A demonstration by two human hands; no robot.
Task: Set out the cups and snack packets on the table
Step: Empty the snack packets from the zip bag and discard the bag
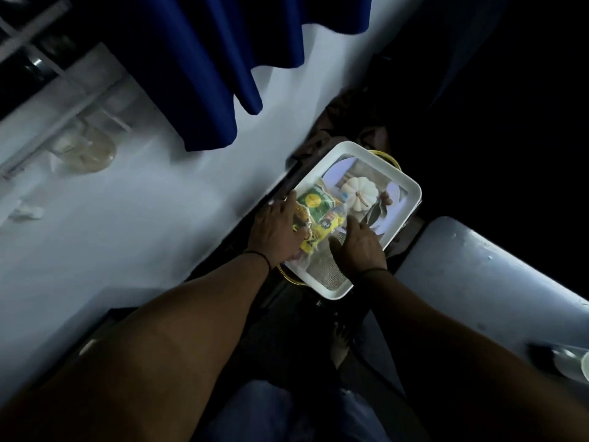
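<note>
Both hands are down in the white tray (411,186). The left hand (277,228) lies flat on the yellow-green snack packets (315,208), fingers spread, not clearly gripping. The right hand (360,247) is loosely spread beside them, holding nothing. The packets sit at the tray's left side, between the hands. Risk: the tray looks perched low, and pressing may tip it. No cups are identifiable in the tray.

Both arms outstretched, left hand (276,225) and right hand (358,242) palm-down, fingers loosely spread, no grip.
</note>
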